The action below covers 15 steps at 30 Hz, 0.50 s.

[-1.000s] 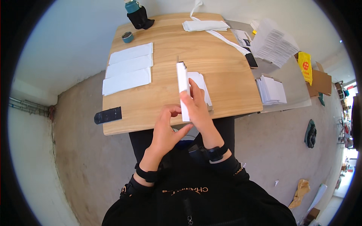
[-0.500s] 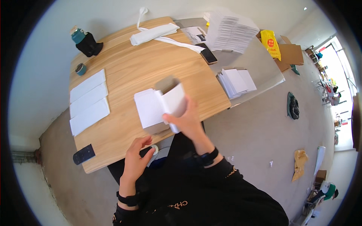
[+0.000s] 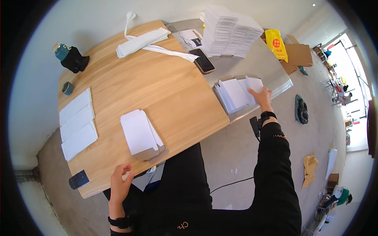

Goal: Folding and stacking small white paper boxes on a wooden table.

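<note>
My right hand [image 3: 262, 97] reaches out to the right, its thumb and fingers closed on a white flat carton [image 3: 255, 83] at the right end of a row of similar cartons [image 3: 234, 94]. That row leans together in a grey-brown holder, partly hidden, on the grey table. Near the front edge of the wooden table, my left hand [image 3: 121, 184] hovers with loosely bent fingers apart and nothing in it. Just beyond it lies a small stack of white flat cartons [image 3: 138, 131], slightly fanned on its right side, on the wooden tabletop.
Three white flat piles [image 3: 78, 122] lie at the left, with a dark phone [image 3: 79, 179] nearer me. A bottle [image 3: 71, 57], a small cup [image 3: 67, 88] and folded white fabric [image 3: 142, 42] sit farther back. A tall white stack [image 3: 232, 33] and another phone [image 3: 202, 61] are at the right.
My right hand has moved from over the carton stack to the row on the right, taking white cardboard along. The view has shifted; my left hand stays near the front edge.
</note>
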Motion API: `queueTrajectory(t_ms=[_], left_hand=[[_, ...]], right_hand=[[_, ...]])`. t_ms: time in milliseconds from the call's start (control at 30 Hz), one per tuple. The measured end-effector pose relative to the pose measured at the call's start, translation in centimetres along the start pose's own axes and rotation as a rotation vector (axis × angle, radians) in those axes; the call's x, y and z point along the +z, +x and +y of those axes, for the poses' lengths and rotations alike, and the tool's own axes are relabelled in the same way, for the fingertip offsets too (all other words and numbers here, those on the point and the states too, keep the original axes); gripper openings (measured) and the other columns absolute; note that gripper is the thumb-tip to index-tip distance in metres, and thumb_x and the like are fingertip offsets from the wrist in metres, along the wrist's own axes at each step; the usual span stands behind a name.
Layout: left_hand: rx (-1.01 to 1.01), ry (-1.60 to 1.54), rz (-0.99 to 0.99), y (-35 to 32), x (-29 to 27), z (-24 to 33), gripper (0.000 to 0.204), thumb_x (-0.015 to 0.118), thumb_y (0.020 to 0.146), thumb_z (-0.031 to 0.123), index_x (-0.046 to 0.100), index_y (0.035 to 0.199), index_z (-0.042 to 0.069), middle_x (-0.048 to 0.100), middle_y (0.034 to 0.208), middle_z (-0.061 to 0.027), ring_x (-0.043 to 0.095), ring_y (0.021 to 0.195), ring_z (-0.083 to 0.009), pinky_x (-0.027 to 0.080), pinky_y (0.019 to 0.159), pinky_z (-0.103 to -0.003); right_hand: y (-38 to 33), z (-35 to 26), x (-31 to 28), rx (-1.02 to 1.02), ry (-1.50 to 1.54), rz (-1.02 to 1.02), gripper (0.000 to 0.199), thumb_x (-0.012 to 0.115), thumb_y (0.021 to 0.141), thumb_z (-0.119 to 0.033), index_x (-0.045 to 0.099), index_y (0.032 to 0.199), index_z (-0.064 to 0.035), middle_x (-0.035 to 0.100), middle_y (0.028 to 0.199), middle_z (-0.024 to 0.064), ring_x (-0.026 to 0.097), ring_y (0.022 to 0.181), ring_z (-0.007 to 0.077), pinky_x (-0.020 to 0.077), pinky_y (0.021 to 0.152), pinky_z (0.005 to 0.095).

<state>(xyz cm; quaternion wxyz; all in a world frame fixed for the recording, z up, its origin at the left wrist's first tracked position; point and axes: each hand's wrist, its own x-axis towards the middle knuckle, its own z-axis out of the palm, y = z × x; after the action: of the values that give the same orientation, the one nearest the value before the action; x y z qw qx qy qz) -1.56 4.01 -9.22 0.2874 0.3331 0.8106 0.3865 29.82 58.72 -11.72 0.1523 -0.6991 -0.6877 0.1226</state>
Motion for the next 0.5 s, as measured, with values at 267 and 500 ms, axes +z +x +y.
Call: queueTrajectory(t_ms=[267, 500], left_hand=[[0.008, 0.083, -0.055, 1.2, 0.8, 0.7, 0.033, 0.065, 0.084, 0.008, 0.059, 0.115, -0.001, 0.063, 0.102, -0.0152, 0.062, 0.097, -0.0264, 0.048, 0.085, -0.034], [0.021, 0.077, -0.077, 1.5, 0.9, 0.8, 0.034, 0.065, 0.084, 0.008, 0.059, 0.116, -0.001, 0.063, 0.102, -0.0149, 0.061, 0.097, -0.0263, 0.047, 0.085, -0.034]], right_hand=[[3.4, 2.6, 2.2, -0.194, 0.028, -0.087, 0.103, 0.076, 0.065, -0.062, 0.043, 0.135, 0.0048, 0.047, 0.127, 0.0277, 0.044, 0.123, 0.0388, 0.0415, 0.1, 0.0418], [3.6, 2.7, 2.4, -0.138, 0.162, -0.163, 0.094, 0.073, 0.073, -0.056, 0.042, 0.136, 0.0056, 0.045, 0.128, 0.0235, 0.049, 0.116, 0.0343, 0.0417, 0.099, 0.0411]])
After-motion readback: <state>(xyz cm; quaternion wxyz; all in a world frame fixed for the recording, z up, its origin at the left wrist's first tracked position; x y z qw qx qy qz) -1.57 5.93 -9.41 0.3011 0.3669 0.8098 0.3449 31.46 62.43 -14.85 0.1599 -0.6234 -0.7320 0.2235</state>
